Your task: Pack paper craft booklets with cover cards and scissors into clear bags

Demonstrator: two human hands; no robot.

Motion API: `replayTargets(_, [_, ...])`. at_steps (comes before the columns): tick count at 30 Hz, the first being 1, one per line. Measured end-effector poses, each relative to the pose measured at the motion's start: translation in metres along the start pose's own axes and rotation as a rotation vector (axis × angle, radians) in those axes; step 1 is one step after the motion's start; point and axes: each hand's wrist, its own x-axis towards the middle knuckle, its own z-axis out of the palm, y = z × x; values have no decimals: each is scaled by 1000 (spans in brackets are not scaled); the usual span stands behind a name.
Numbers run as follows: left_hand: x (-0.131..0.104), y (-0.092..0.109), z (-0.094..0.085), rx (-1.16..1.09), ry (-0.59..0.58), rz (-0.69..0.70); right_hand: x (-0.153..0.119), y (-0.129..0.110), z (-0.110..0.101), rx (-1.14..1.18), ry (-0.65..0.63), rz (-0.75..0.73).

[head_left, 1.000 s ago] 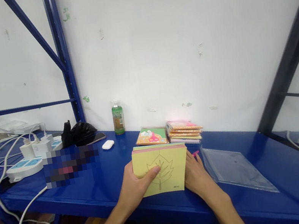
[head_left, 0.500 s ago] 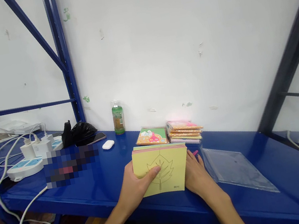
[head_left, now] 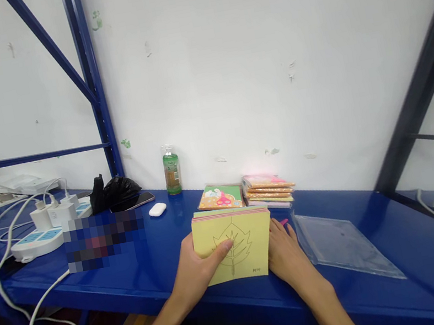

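Observation:
A stack of coloured paper sheets (head_left: pixel 245 261) stands upright over the blue table, its yellow front sheet printed with a leaf outline. My left hand (head_left: pixel 202 269) grips it at the left side, thumb across the front and fingers hidden behind. At its right edge is my right hand (head_left: pixel 285 248), lowered to the table and partly behind the sheets. Something pink (head_left: pixel 283 222) shows by its fingers, and I cannot make out how those fingers close on it. A clear plastic sleeve (head_left: pixel 344 243) lies flat to the right.
Behind the sheets lie a green booklet (head_left: pixel 219 196) and a pile of packets (head_left: pixel 269 191). A green bottle (head_left: pixel 172 171), white case (head_left: pixel 157 210), phone (head_left: pixel 134 202), black bag (head_left: pixel 121 191) and power strip (head_left: pixel 38 243) with cables sit leftward on the blue table (head_left: pixel 156 274).
My right hand has shifted very slightly beside the sheets. The stack and my left hand look almost the same.

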Motion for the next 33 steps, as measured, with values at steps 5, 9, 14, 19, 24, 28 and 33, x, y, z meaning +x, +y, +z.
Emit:
replayTargets(5, [0, -1, -1, -17, -1, -8, -2, -4, -1, -22, -30, 110])
replayTargets(9, [-1, 0, 0, -23, 4, -7, -3, -7, -4, -30, -32, 147])
replayTargets(14, [-1, -1, 2, -48, 21, -2, -2, -6, -6, -8, -38, 125])
replayTargets(19, [0, -2, 3, -53, 26, -2, -2, -3, -5, 18, -16, 89])
replayTargets(24, [0, -4, 2, -37, 23, 9, -1, -3, -6, 38, 23, 61])
replayTargets(28, [1, -4, 1, -16, -3, 7, 0, 0, -5, 55, 51, 15])
replayTargets(33, [1, -3, 2, -20, 27, 14, 1, 1, -2, 78, 89, 3])
